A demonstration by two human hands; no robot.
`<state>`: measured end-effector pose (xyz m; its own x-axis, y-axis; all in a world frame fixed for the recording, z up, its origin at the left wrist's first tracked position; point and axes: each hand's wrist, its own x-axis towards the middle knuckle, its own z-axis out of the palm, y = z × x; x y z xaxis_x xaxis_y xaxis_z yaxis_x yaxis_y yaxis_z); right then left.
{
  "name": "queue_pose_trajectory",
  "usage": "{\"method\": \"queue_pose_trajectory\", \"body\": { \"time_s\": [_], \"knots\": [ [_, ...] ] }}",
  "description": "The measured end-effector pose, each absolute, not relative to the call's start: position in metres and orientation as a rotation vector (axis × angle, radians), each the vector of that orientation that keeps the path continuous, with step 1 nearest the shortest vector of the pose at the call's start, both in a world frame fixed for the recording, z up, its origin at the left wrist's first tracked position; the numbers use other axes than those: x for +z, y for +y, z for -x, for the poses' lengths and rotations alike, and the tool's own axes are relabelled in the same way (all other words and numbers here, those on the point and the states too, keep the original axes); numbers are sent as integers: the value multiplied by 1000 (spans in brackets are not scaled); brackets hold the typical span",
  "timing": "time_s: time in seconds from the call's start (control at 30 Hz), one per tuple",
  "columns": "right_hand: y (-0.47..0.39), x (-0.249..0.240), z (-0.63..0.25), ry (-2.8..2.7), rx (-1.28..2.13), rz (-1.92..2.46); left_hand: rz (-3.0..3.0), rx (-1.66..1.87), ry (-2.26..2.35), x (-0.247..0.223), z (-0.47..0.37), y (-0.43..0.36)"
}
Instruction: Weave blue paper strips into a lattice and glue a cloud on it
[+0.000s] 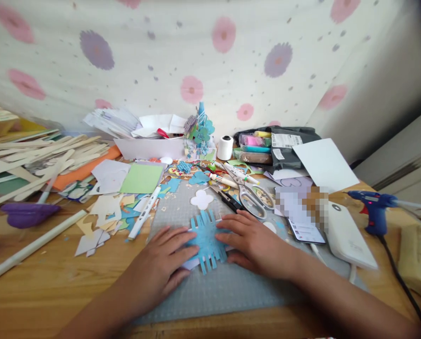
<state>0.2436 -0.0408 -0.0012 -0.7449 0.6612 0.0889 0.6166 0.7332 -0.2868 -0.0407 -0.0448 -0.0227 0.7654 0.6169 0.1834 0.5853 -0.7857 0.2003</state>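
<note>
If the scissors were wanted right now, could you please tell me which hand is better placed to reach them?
Probably the right hand: it touches the right side of the blue paper strips, nearer the scissors; the left hand is at the opposite side.

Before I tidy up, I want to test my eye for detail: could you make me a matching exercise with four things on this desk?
Column 1
1. Woven paper strips
2. Glue gun
3. Paper square beneath the craft sticks' right side, no: paper square
4. Thread spool

Column 2
A. Light green
B. Dark blue, at the right
C. White, standing upright
D. Between the left hand and right hand

Pairs: 1-D; 2-B; 3-A; 4-C
</note>
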Motion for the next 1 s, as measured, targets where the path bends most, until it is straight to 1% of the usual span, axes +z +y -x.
{"method": "queue_pose_trajectory", "body": {
  "time_s": [0.13,0.23,0.33,0.5,0.6,0.73,0.9,1.0],
  "knots": [
    [-42,-7,-244,-2752,355,1051,-2724,527,1178,-25,44,-46],
    [-48,-12,-241,-2759,321,1052,-2638,451,1316,-23,42,-46],
    [-55,-17,-236,-2738,229,1048,-2584,360,1346,-19,38,-47],
    [-61,-23,-232,-2674,172,1007,-2577,403,1317,-14,34,-45],
    [-59,-21,-236,-2640,270,1005,-2577,424,1309,-13,34,-43],
    [-54,-15,-244,-2551,493,1040,-2603,460,1314,-15,36,-40],
    [-39,-17,-243,-2224,650,1158,-2732,538,1273,-17,42,-40],
    [-26,-20,-233,-2045,829,1266,-2815,558,1226,-17,45,-40]
  ]
}}
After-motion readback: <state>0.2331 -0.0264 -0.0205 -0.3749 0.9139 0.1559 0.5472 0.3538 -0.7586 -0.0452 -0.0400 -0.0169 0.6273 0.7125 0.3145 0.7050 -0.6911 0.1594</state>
